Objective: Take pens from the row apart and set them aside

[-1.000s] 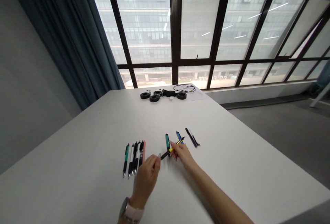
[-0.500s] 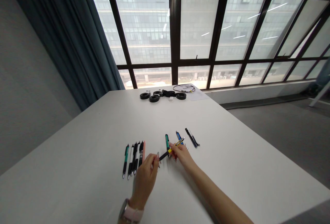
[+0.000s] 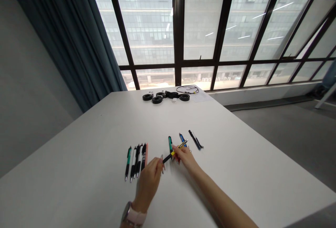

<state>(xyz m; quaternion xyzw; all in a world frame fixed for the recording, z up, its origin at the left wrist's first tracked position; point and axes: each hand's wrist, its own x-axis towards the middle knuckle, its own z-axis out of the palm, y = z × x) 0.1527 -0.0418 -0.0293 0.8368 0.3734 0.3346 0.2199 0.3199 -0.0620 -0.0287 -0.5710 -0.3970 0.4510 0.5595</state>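
A yellow-and-black pen (image 3: 168, 158) is held slantwise above the table, its metal end up and to the right. My right hand (image 3: 186, 157) pinches it around the yellow middle. At its lower black end the fingers of my left hand (image 3: 151, 176) are closed. Just beyond the right fingers lie a green-and-black pen (image 3: 170, 141) and a blue pen (image 3: 182, 137), both partly covered. Left of my left hand is a row of several pens, among them a green one (image 3: 128, 163) at the outer side and a pink one (image 3: 146, 151) nearest the hand.
A black pen (image 3: 194, 140) lies with a whitish one on the right. Black rolled straps (image 3: 156, 100) and a thin black cable (image 3: 187, 92) rest at the far end of the white table (image 3: 84, 158). Windows stand behind, with a dark curtain (image 3: 68, 39) at left.
Both hands stay nearly in place with the yellow-and-black pen between them. My left hand has shifted very slightly to the right.
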